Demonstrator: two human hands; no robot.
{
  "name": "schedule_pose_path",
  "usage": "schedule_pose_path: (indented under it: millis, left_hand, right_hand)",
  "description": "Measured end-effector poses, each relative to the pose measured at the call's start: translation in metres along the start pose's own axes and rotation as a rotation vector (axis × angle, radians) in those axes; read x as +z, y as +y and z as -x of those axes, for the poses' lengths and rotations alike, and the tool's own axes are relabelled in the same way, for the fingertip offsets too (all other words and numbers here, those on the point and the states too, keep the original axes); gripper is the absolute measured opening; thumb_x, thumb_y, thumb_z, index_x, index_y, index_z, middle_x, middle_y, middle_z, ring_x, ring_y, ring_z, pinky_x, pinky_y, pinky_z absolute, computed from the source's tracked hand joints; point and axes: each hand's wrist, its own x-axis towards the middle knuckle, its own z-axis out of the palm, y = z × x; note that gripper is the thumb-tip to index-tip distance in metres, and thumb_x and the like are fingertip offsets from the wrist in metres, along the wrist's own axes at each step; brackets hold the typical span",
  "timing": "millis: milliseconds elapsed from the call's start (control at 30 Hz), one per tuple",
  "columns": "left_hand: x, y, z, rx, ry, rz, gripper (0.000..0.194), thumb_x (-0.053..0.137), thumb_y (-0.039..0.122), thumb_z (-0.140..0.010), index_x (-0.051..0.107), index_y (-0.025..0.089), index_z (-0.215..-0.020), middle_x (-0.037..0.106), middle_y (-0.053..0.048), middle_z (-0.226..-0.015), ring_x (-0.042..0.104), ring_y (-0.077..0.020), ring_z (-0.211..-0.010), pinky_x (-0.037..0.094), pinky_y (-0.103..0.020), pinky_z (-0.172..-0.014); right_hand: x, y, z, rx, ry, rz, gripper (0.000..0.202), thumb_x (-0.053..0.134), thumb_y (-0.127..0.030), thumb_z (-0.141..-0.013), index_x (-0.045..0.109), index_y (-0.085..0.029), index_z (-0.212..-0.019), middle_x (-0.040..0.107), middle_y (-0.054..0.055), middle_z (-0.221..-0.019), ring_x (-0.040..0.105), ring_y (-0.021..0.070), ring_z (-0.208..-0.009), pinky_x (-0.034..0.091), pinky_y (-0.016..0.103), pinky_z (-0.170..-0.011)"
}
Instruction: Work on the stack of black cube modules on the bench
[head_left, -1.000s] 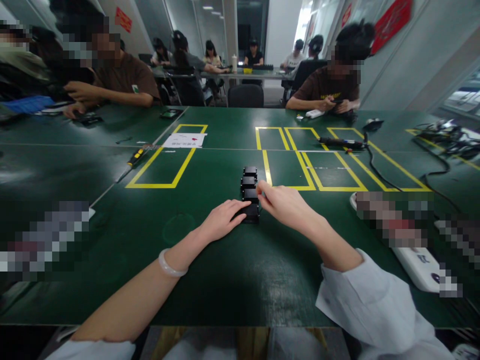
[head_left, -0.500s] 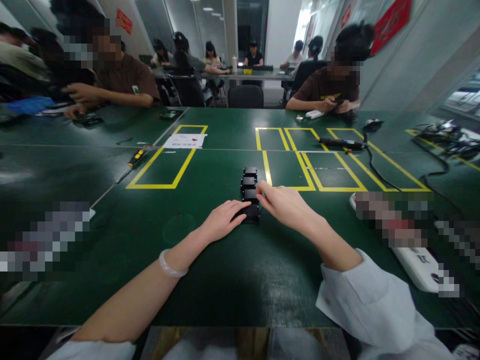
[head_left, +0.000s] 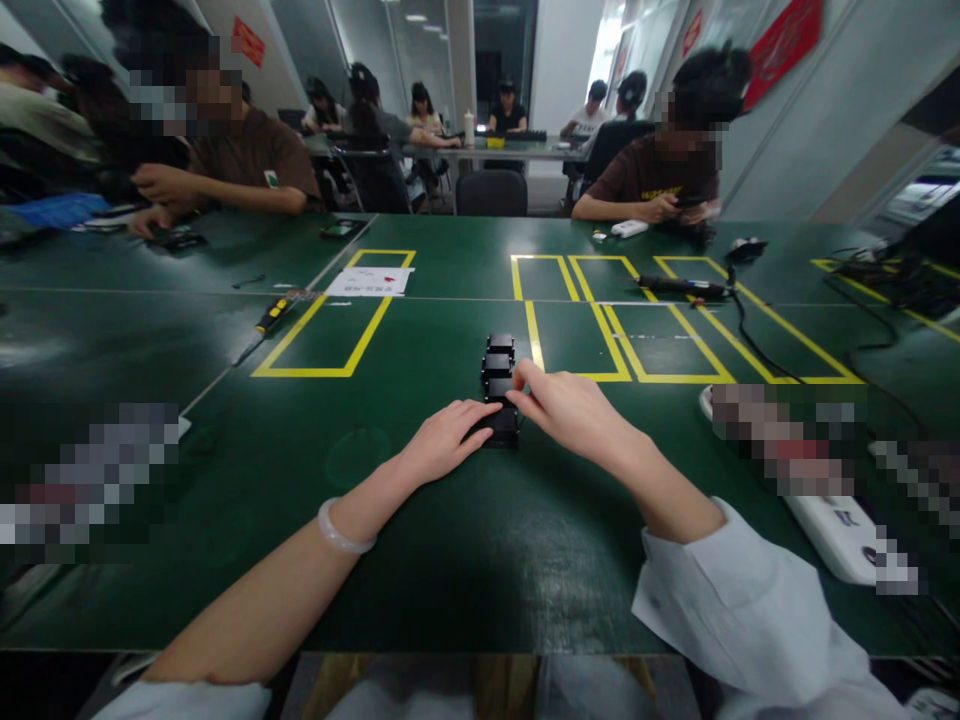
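Note:
A short row of black block-shaped parts runs away from me on the green table. My left hand lies against the left side of the nearest black block, its forefinger over the top edge and its thumb at the near side. At the row's right side, my right hand has its thumb and forefinger pinched together close to the second block. A thin dark bit shows below that pinch. What the right fingertips hold is too small to make out.
Yellow tape marks rectangles on the table. A paper sign and a yellow-black screwdriver lie left. Rightward are a black corded tool and a white power strip. Two people sit across the table.
The right thumb and forefinger have shifted slightly at the row's right side. My left hand and the black blocks stay where they were.

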Motion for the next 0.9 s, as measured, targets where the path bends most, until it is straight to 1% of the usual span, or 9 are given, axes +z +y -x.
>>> schedule_pose_path:
  millis: [100,267,433,567,667,900]
  left_hand:
    - [0.0001,0.0005,0.0000,-0.002,-0.001,-0.004,0.041,0.035,0.039,-0.097,0.043,0.024,-0.134,0.057,-0.006,-0.118,0.052,-0.0209,-0.105,0.044,-0.036,-0.091]
    - [-0.0002,0.0010,-0.0007,-0.005,-0.008,0.005,0.041,0.033,0.039,-0.098,0.042,0.025,-0.135,0.056,-0.006,-0.120,0.051,-0.0213,-0.108,0.043,-0.036,-0.093]
    - [-0.0007,0.0013,-0.0013,-0.005,-0.012,0.005,0.040,0.035,0.038,-0.097,0.043,0.025,-0.135,0.055,-0.006,-0.122,0.051,-0.0211,-0.108,0.043,-0.036,-0.094]
    - [-0.0001,0.0003,-0.0007,0.002,-0.005,0.002,0.040,0.035,0.038,-0.097,0.043,0.024,-0.134,0.055,-0.006,-0.122,0.051,-0.0208,-0.109,0.041,-0.037,-0.097]
    - [0.0001,-0.0001,-0.0005,-0.001,-0.006,-0.002,0.040,0.035,0.038,-0.097,0.043,0.024,-0.134,0.056,-0.006,-0.120,0.051,-0.0210,-0.108,0.042,-0.037,-0.095]
    - [-0.0014,0.0019,-0.0010,-0.004,-0.005,0.011,0.040,0.034,0.039,-0.098,0.043,0.025,-0.134,0.056,-0.005,-0.122,0.051,-0.0211,-0.109,0.042,-0.037,-0.095]
  right_hand:
    - [0.0007,0.0008,-0.0002,0.002,-0.004,0.014,0.026,0.033,-0.038,-0.096,0.049,-0.019,-0.102,0.065,0.004,-0.075,0.055,0.0136,-0.061,0.021,0.025,-0.052]
    - [0.0013,0.0016,-0.0002,-0.004,-0.003,0.035,0.024,0.030,-0.031,-0.095,0.048,-0.019,-0.105,0.066,0.004,-0.076,0.053,0.0127,-0.059,0.021,0.025,-0.052]
    - [0.0007,0.0014,0.0010,-0.011,0.008,0.016,0.023,0.030,-0.027,-0.094,0.047,-0.019,-0.107,0.066,0.003,-0.077,0.053,0.0122,-0.059,0.022,0.025,-0.053]
    - [0.0016,0.0015,0.0014,-0.016,0.024,-0.004,0.024,0.032,-0.034,-0.095,0.048,-0.019,-0.104,0.066,0.004,-0.076,0.055,0.0134,-0.060,0.021,0.024,-0.052]
    - [0.0022,0.0016,0.0007,-0.009,0.021,-0.003,0.026,0.033,-0.038,-0.095,0.049,-0.019,-0.102,0.065,0.004,-0.076,0.056,0.0141,-0.062,0.021,0.024,-0.052]
    - [0.0013,0.0016,0.0001,-0.007,0.010,0.011,0.023,0.030,-0.029,-0.095,0.047,-0.019,-0.107,0.066,0.003,-0.077,0.055,0.0131,-0.060,0.022,0.024,-0.053]
